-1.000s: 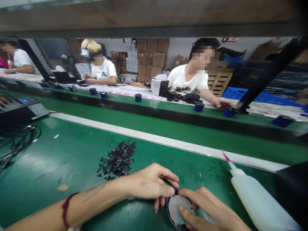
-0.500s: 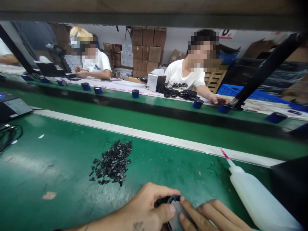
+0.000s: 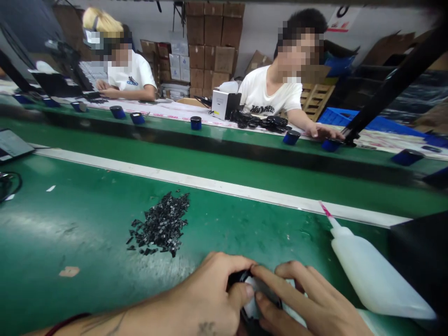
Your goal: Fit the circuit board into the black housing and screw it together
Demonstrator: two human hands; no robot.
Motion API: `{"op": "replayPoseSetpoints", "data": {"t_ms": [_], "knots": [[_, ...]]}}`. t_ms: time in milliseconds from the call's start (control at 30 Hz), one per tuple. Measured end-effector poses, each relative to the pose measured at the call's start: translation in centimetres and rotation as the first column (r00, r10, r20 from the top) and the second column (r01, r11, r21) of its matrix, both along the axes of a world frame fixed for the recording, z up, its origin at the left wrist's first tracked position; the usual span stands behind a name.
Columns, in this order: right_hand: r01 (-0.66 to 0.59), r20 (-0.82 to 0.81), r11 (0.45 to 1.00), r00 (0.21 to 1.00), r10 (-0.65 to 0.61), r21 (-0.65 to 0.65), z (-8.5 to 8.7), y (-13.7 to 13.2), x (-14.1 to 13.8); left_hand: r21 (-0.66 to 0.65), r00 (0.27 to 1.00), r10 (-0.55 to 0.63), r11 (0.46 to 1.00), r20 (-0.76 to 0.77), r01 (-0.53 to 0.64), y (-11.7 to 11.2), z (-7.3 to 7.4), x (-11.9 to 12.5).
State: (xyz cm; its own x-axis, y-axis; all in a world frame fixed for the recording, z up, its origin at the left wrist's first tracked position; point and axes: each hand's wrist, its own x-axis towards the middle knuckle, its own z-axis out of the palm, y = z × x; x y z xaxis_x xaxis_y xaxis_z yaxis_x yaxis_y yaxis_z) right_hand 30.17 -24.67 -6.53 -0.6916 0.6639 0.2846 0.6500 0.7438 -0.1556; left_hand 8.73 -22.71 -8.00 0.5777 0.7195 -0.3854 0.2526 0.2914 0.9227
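While both hands meet at the near edge of the green table point(image 3: 87, 224), they pinch one small round black part point(image 3: 241, 279) with a pale face between them. That part sits right in front of the person, close to the pile of tiny black pieces point(image 3: 159, 226). The left hand point(image 3: 210, 298) curls around the part's left side, with the thumb pressing on the pale face. The right hand point(image 3: 308, 303) lays two fingers point(image 3: 276, 287) across the same face from the other side. Both hands are closed on the part, but most of it is hidden under the fingers.

Several things could go wrong. The part is small and is held only by fingertips, so it could slip out and roll across the table. If a thumb pushes too hard or off to one side, the pale face might go on crooked.

Just right of the part lies a white squeeze bottle point(image 3: 371, 275) on its side, its thin pink-tipped nozzle pointing away from the person. An elbow bump could roll it or squeeze some out onto the table.

The pile of tiny black pieces is just beyond the part, to the left. A quick swipe of the left arm could scatter them.

Beyond the pile, blue caps point(image 3: 196, 122) stand along the far belt, where other people sit working.
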Motion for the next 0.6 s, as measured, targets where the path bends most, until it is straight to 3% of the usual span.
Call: {"op": "replayPoseSetpoints", "data": {"t_ms": [100,167,233,300,367,400,467,600], "knots": [[0.033,-0.085,0.971,0.995,-0.054,-0.237,0.5,0.0,-0.2,-0.071,0.998,0.02,0.997,0.063,-0.015,-0.2,-0.8,0.1],[0.061,-0.155,0.863,0.975,-0.159,-0.501,1.1,0.1,-0.1,-0.102,0.995,0.044,0.994,0.085,-0.035,-0.2,-1.2,0.2],[0.111,-0.206,0.639,0.893,-0.4,-0.761,1.6,0.2,0.2,-0.129,0.992,0.082,0.989,0.097,-0.069,-0.2,-1.4,0.3],[0.089,-0.156,0.353,0.777,-0.61,-0.932,1.8,0.4,0.4,-0.149,0.989,0.099,0.985,0.111,-0.082,0.0,-1.5,0.5],[-0.027,-0.066,0.068,0.727,-0.684,-0.997,1.6,1.1,0.2,-0.174,0.988,0.101,0.982,0.12,-0.079,0.3,-1.5,0.5],[-0.09,-0.048,-0.026,0.726,-0.686,-0.996,1.4,1.6,0.0,-0.186,0.988,0.1,0.98,0.12,-0.077,0.4,-1.6,0.5],[-0.174,-0.044,-0.12,0.724,-0.688,-0.978,0.9,2.6,-0.6,-0.193,0.99,0.086,0.979,0.109,-0.064,0.4,-1.9,0.1],[-0.227,-0.031,-0.175,0.688,-0.725,-0.958,-0.5,3.6,-1.8,-0.068,0.997,0.078,0.995,-0.013,-0.079,0.9,-3.6,-1.4]]}}
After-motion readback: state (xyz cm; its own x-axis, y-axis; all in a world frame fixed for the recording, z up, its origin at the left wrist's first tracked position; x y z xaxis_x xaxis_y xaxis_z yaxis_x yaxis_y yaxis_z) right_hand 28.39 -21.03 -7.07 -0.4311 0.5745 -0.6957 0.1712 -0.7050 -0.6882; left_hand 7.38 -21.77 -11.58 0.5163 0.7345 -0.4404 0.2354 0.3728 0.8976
